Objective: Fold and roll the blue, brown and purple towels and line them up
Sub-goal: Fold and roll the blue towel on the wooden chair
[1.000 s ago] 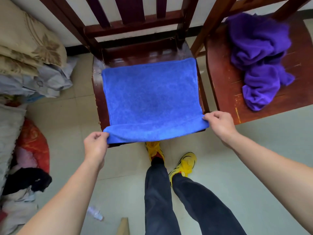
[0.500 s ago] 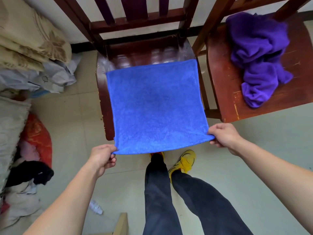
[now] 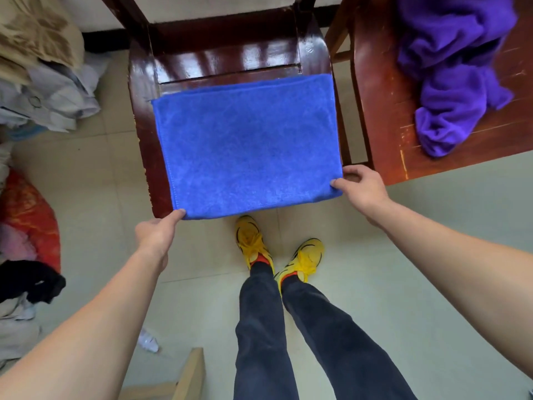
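The blue towel [image 3: 248, 145] lies spread flat on the seat of the dark wooden chair [image 3: 227, 62], its near edge reaching past the seat's front. My left hand [image 3: 157, 235] pinches the towel's near left corner. At the near right corner, my right hand [image 3: 362, 187] pinches the cloth between thumb and fingers. The purple towel [image 3: 452, 73] sits crumpled on a second chair [image 3: 383, 116] to the right. No brown towel is in view.
Piled bedding and clothes [image 3: 43, 90] and a red bag [image 3: 28, 215] crowd the floor at left. My feet in yellow shoes [image 3: 251, 241] stand just before the chair. A small plastic bottle [image 3: 148, 340] and a wooden piece [image 3: 187, 373] lie on the tiles.
Both hands drew the towel's near edge back toward me, opening it out, then lowered it flat onto the seat. The view has dropped closer to the chair.
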Demonstrator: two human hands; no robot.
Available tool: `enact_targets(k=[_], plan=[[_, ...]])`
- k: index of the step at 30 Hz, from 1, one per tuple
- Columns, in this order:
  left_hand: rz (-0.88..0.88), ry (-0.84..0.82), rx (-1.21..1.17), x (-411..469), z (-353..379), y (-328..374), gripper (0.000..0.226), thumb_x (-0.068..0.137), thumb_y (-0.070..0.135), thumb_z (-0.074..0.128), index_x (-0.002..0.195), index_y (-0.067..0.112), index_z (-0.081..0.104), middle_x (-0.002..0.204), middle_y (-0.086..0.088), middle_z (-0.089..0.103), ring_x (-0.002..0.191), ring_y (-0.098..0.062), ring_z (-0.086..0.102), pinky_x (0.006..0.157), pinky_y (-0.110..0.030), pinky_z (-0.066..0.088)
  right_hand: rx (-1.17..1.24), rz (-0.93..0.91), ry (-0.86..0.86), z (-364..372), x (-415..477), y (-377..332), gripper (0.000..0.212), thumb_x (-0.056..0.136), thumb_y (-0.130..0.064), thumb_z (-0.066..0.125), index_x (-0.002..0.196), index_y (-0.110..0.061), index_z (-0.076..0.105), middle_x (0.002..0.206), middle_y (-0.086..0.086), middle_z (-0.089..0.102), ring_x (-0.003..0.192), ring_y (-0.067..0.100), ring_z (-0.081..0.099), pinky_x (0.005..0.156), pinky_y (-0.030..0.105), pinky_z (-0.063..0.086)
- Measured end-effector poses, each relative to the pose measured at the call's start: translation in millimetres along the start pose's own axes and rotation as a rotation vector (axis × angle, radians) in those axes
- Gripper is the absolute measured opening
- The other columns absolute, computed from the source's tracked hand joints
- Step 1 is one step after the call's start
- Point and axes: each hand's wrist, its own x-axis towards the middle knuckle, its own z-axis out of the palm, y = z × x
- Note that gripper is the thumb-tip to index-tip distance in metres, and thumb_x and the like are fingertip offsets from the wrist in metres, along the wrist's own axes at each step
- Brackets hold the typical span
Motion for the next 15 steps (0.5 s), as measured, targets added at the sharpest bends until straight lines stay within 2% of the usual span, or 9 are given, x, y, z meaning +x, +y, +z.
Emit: enact_targets(k=[2, 5, 7, 8, 9, 10, 12, 13, 15], plan=[[-0.056, -0.054, -0.098, -3, -1, -4, 0.03, 0.075, 0.037, 0.077, 0.088, 0.013, 0.064, 0.097, -0.004, 0.062, 0.091, -0.021, 0.055, 0.087, -0.037, 0.044, 0.102, -0.017, 0.037, 4, 6, -11, 0.036, 0.076, -0.026, 0.076, 0.109, -0.013, 0.068, 0.097, 0.002, 0.071, 0.079, 0.01, 0.065, 0.071, 0.024, 0.05], [-0.113, -0.179, -0.223, -12, 0, -10, 0.03, 0.083, 0.031, 0.071, 0.107, 0.015, 0.065, 0.11, 0.0, 0.065, 0.105, -0.018, 0.057, 0.092, -0.037, 0.042, 0.043, 0.003, 0.162, 9, 5, -11, 0.028, 0.075, -0.028, 0.078, 0.099, -0.017, 0.071, 0.094, 0.001, 0.072, 0.083, 0.016, 0.067, 0.078, 0.033, 0.055], [-0.106, -0.222, -0.249, -20, 7, -7, 0.02, 0.084, 0.026, 0.069, 0.102, 0.016, 0.066, 0.105, 0.002, 0.067, 0.104, -0.015, 0.058, 0.094, -0.035, 0.041, -0.028, 0.042, 0.226, 11, -2, -7, 0.022, 0.073, -0.032, 0.079, 0.09, -0.021, 0.069, 0.094, 0.0, 0.072, 0.086, 0.021, 0.068, 0.08, 0.038, 0.056], [-0.084, -0.222, -0.237, -23, 13, -6, 0.01, 0.084, 0.023, 0.069, 0.092, 0.017, 0.067, 0.099, 0.003, 0.067, 0.1, -0.014, 0.059, 0.094, -0.034, 0.04, -0.01, 0.077, 0.214, 14, -6, -4, 0.021, 0.073, -0.031, 0.08, 0.086, -0.022, 0.067, 0.092, 0.001, 0.072, 0.082, 0.021, 0.069, 0.073, 0.038, 0.056], [-0.064, -0.204, -0.223, -27, 17, -5, 0.005, 0.083, 0.018, 0.069, 0.081, 0.017, 0.065, 0.091, 0.002, 0.066, 0.095, -0.014, 0.059, 0.092, -0.033, 0.04, 0.036, 0.116, 0.189, 18, -10, -1, 0.02, 0.073, -0.028, 0.081, 0.082, -0.022, 0.064, 0.089, 0.001, 0.071, 0.072, 0.018, 0.071, 0.061, 0.034, 0.056], [-0.04, -0.171, -0.218, -29, 21, -4, 0.013, 0.081, 0.014, 0.068, 0.07, 0.016, 0.061, 0.083, 0.0, 0.063, 0.087, -0.014, 0.058, 0.087, -0.03, 0.041, 0.077, 0.157, 0.171, 22, -15, 3, 0.019, 0.074, -0.023, 0.08, 0.079, -0.021, 0.062, 0.082, 0.002, 0.071, 0.06, 0.014, 0.07, 0.051, 0.029, 0.051], [-0.023, -0.084, -0.206, -28, 23, -3, 0.021, 0.076, 0.01, 0.066, 0.061, 0.013, 0.053, 0.07, -0.001, 0.052, 0.068, -0.015, 0.046, 0.07, -0.026, 0.039, 0.089, 0.203, 0.167, 29, -21, 13, 0.017, 0.075, -0.016, 0.078, 0.071, -0.018, 0.061, 0.065, 0.001, 0.067, 0.042, 0.007, 0.061, 0.047, 0.023, 0.042], [-0.026, -0.043, -0.189, -26, 21, -4, 0.02, 0.074, 0.01, 0.065, 0.06, 0.011, 0.051, 0.066, -0.001, 0.047, 0.061, -0.016, 0.039, 0.062, -0.026, 0.036, 0.087, 0.204, 0.165, 31, -23, 17, 0.016, 0.074, -0.015, 0.076, 0.068, -0.017, 0.062, 0.059, 0.001, 0.065, 0.043, 0.009, 0.058, 0.049, 0.023, 0.041], [-0.015, 0.024, -0.092, -21, 14, -8, 0.024, 0.073, 0.012, 0.065, 0.058, 0.011, 0.046, 0.059, 0.0, 0.043, 0.055, -0.017, 0.033, 0.053, -0.026, 0.031, 0.066, 0.208, 0.155, 30, -26, 23, 0.014, 0.073, -0.018, 0.073, 0.064, -0.016, 0.062, 0.06, 0.001, 0.064, 0.055, 0.017, 0.058, 0.055, 0.026, 0.043]])
